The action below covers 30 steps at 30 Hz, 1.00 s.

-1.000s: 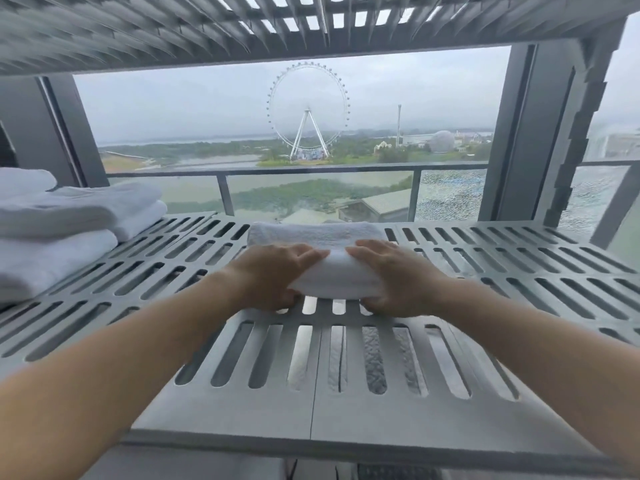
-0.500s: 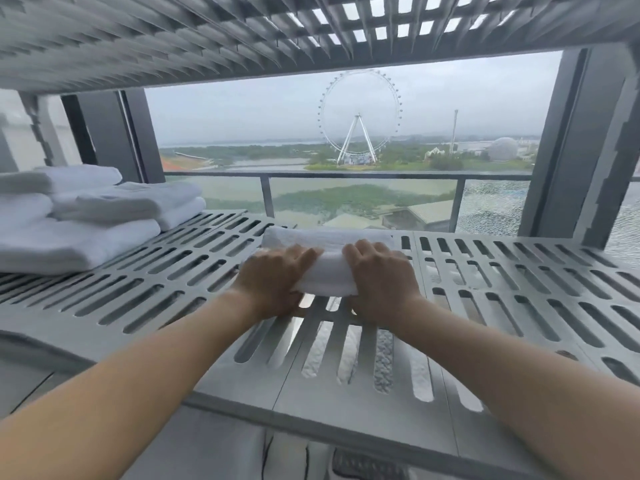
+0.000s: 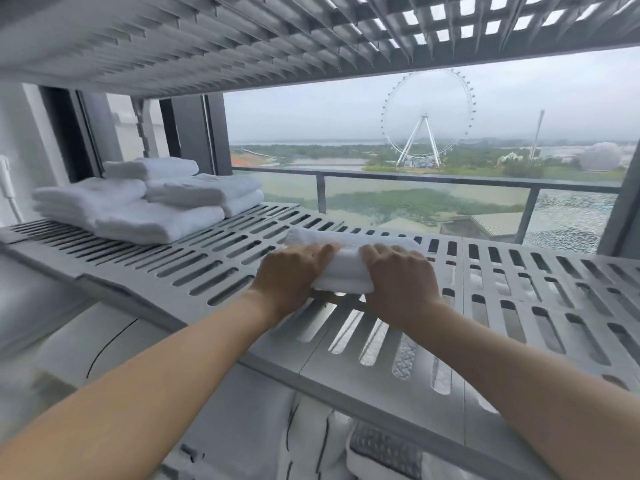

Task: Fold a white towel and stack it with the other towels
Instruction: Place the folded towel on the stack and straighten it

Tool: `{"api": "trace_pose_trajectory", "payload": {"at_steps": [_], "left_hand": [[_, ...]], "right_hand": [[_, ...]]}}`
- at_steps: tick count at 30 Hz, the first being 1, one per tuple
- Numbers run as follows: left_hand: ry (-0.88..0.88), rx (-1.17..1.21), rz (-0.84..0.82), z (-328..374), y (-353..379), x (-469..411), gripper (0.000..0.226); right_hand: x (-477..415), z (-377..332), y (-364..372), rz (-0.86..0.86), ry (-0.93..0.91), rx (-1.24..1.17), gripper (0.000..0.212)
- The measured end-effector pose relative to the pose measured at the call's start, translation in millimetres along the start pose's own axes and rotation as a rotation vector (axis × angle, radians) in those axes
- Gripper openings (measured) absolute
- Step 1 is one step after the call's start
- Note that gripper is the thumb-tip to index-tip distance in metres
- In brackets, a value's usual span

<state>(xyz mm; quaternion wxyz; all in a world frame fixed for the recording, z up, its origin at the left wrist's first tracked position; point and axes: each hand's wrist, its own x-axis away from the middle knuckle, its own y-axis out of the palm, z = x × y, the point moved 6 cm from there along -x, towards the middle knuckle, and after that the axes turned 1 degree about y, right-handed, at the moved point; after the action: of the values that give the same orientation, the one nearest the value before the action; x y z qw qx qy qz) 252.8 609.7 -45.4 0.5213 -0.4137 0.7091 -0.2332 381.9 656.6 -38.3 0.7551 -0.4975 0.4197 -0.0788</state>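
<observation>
A folded white towel (image 3: 348,263) lies on the grey slotted shelf (image 3: 214,268), near its middle. My left hand (image 3: 292,277) grips the towel's near left corner, and my right hand (image 3: 401,284) grips its near right side, fingers curled over the top. Both hands cover much of the towel's near edge. A stack of folded white towels (image 3: 152,202) sits on the same shelf at the far left, well apart from the held towel.
Another slotted shelf (image 3: 242,39) hangs low overhead. Behind the shelf runs a glass balcony railing (image 3: 433,181) with dark window frames at left and right. Below the shelf lies light bedding with a grey patterned item (image 3: 384,452).
The view has turned left, so the towel stack now shows fully. My hands stay on the folded towel, which sits further right in the frame.
</observation>
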Motion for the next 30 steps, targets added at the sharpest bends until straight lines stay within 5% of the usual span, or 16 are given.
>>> {"api": "trace_pose_trajectory", "payload": {"at_steps": [15, 30], "left_hand": [[0.090, -0.012, 0.376, -90.6, -59.2, 42.3, 0.053], [0.068, -0.148, 0.409, -302.7, -71.9, 148.6, 0.058]], "right_hand": [[-34.5, -80.7, -47.4, 0.204, 0.043, -0.025, 0.034], [-134.0, -293.7, -54.0, 0.274, -0.072, -0.048, 0.038]]}}
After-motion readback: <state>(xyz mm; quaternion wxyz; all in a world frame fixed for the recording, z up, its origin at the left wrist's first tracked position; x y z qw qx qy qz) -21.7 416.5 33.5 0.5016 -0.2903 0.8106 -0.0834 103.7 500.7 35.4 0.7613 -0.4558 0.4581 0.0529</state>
